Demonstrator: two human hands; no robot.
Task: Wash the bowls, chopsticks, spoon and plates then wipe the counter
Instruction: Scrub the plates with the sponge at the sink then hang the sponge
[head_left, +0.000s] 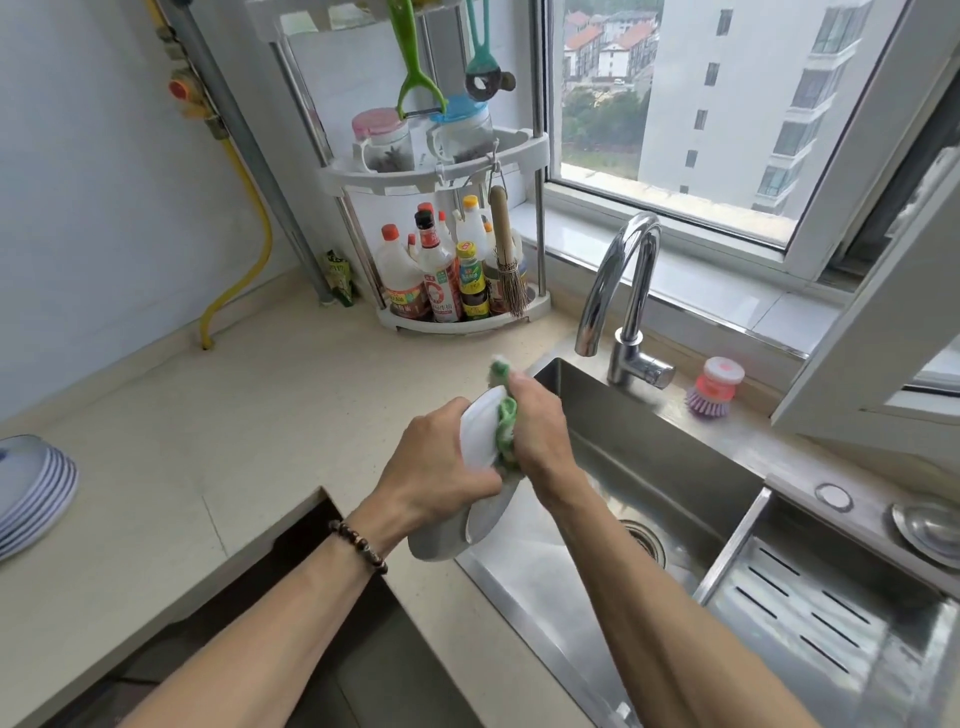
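My left hand (441, 462) grips a white plate (483, 431) held on edge over the left rim of the steel sink (675, 467). A second white dish (441, 540) sits under that hand, tucked against the plate. My right hand (540, 431) holds a green and white cloth (505, 415) pressed against the plate's inner face. A stack of several white plates with blue rims (31, 493) stands on the beige counter (208, 415) at the far left edge.
A chrome faucet (623, 291) arches over the sink, with a pink and purple dish brush (714, 387) beside it. A corner rack of bottles (452, 275) stands at the back. A perforated steel drain tray (810, 613) lies at the right. An open window frame (883, 322) juts in at the right.
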